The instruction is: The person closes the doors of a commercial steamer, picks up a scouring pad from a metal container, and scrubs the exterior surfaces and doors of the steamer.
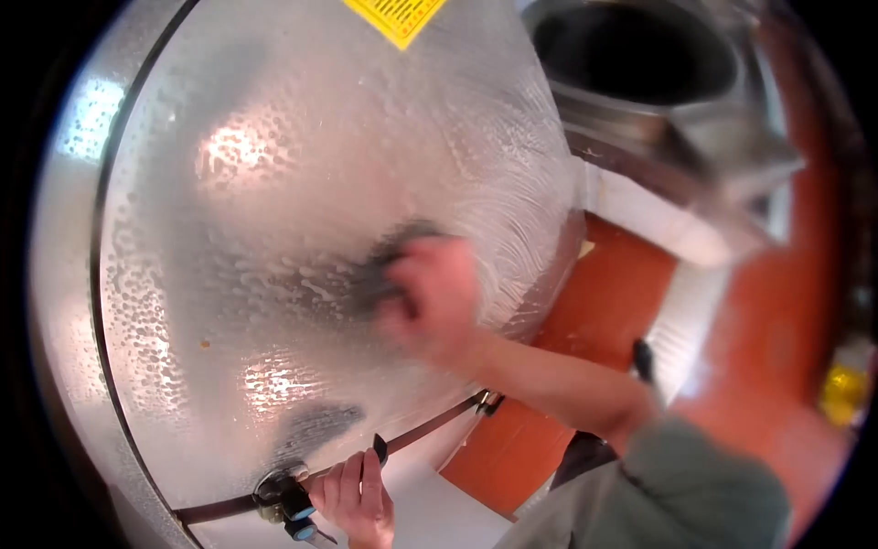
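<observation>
While my right forearm (558,384) slants up and leftward from a rolled grey-green sleeve (704,494), my right hand (432,297) sits near the middle of a broad, curved metal panel (302,183), its fingers curled in around a dark pad (370,279) pressed to the surface; both are too blurred for me to make out the exact grip. My left hand (358,499) is down at the panel's lower edge, fingers partly bent, close together and pointing upward, beside a black fitting (274,494) on a dark band (425,428); I cannot tell whether it has hold of anything. Directly in front of me, the panel fills most of the view, silvery and shiny, beaded all over its left side, streaked with pale, curving swirls on the right, with a yellow label (398,18) at the top.
</observation>
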Action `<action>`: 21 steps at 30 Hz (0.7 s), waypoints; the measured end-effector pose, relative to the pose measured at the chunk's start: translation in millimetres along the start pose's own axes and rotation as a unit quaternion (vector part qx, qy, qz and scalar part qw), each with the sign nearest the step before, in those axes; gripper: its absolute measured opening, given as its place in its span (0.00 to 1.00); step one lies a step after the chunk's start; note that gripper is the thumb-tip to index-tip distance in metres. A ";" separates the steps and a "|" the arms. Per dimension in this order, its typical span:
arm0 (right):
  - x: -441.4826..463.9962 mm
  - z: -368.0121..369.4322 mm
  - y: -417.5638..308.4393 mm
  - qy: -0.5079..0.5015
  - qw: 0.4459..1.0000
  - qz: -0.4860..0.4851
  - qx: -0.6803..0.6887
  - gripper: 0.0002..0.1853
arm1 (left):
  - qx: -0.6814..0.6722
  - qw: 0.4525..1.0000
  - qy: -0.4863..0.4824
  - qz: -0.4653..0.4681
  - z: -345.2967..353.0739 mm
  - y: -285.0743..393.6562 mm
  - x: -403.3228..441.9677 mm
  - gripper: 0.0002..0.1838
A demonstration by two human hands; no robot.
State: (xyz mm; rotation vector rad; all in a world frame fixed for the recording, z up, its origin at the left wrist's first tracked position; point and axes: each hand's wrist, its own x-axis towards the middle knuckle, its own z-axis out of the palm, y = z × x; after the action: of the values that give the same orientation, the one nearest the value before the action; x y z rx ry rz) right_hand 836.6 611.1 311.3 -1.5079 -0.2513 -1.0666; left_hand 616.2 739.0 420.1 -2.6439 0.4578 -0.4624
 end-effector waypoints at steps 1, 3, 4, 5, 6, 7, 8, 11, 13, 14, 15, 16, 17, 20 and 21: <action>28.8 6.4 -31.2 -0.001 0.998 -0.051 0.029 0.20 | 0.003 1.000 0.000 0.009 -2.3 3.0 8.3 0.12; 39.3 2.1 -40.4 -0.094 0.992 -0.083 0.025 0.17 | -0.001 0.999 0.033 0.030 6.5 -9.0 -7.4 0.08; 26.2 -8.5 -21.9 -0.186 0.981 -0.057 -0.008 0.16 | -0.001 0.998 0.047 0.040 10.6 -11.8 -9.6 0.08; 9.1 -14.5 1.2 -0.277 0.960 -0.030 -0.037 0.16 | -0.094 0.993 0.062 -0.039 2.2 2.6 -11.5 0.09; -29.5 1.4 65.2 -0.126 0.987 0.095 0.022 0.14 | -0.190 0.971 0.091 -0.114 -6.1 17.1 -13.6 0.10; -19.2 -11.3 96.6 0.000 0.988 0.142 -0.057 0.14 | -0.150 0.986 0.074 -0.004 -12.0 8.5 -36.0 0.10; -8.5 -24.1 127.7 0.122 0.965 0.200 -0.117 0.13 | -0.206 0.975 0.058 -0.054 -18.1 25.4 -42.0 0.11; 34.1 -32.3 168.5 0.145 0.961 0.198 -0.128 0.12 | -0.226 0.962 -0.061 -0.141 35.5 49.5 -106.6 0.10; 58.1 -19.2 105.6 0.081 0.992 0.075 -0.065 0.15 | -0.128 0.953 -0.201 -0.189 108.2 60.7 -197.2 0.11; 53.3 -11.9 73.3 0.055 0.997 -0.046 -0.006 0.16 | -0.145 0.930 -0.255 -0.222 143.8 62.8 -229.9 0.12; 52.8 -13.5 39.2 0.018 0.996 -0.077 0.029 0.16 | -0.224 0.883 -0.303 -0.281 178.9 66.8 -268.0 0.14; 53.7 -19.0 21.9 -0.016 0.992 -0.111 0.065 0.16 | -0.306 0.824 -0.334 -0.340 210.3 69.4 -304.8 0.15; 42.7 -21.5 37.9 -0.014 0.997 -0.074 0.012 0.16 | -0.350 0.781 -0.356 -0.376 231.1 74.7 -339.5 0.17; -30.8 -31.9 136.2 0.040 0.981 0.151 -0.115 0.15 | -0.384 0.754 -0.372 -0.382 216.7 103.2 -381.1 0.19; -51.0 -41.1 173.3 0.095 0.938 0.302 -0.142 0.14 | -0.370 0.720 -0.424 -0.407 180.1 112.7 -364.2 0.19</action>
State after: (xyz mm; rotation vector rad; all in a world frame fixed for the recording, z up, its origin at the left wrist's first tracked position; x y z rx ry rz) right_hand 908.3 549.9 151.9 -1.5730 0.4992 -0.7564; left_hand 333.5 842.4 124.8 -3.2462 -1.0657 0.9379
